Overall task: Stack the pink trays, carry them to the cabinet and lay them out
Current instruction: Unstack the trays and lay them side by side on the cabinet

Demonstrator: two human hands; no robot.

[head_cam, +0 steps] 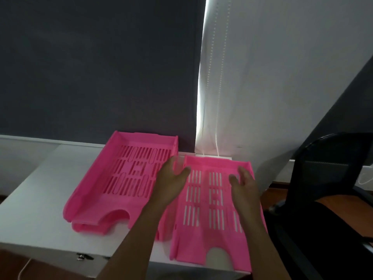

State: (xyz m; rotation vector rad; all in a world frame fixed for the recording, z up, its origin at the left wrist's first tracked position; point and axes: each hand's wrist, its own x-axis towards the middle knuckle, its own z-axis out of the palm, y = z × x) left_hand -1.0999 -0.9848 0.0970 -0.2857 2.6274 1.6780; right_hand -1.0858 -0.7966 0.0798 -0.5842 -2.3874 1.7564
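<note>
A stack of pink slotted trays (113, 182) lies on the left half of the white cabinet top (40, 215), one tray nested over another. A single pink tray (212, 211) lies flat to its right, its front end reaching past the cabinet's near edge. My left hand (171, 182) hovers at this tray's left wall, fingers spread, thumb toward the inside. My right hand (245, 188) hangs over its right side, fingers apart. Neither hand grips anything.
A dark wall panel stands behind the cabinet, with a white roller blind (262, 77) and its bead chain to the right. A black office chair (327, 188) stands close on the right. A metal latch (81, 256) sits on the cabinet's front face.
</note>
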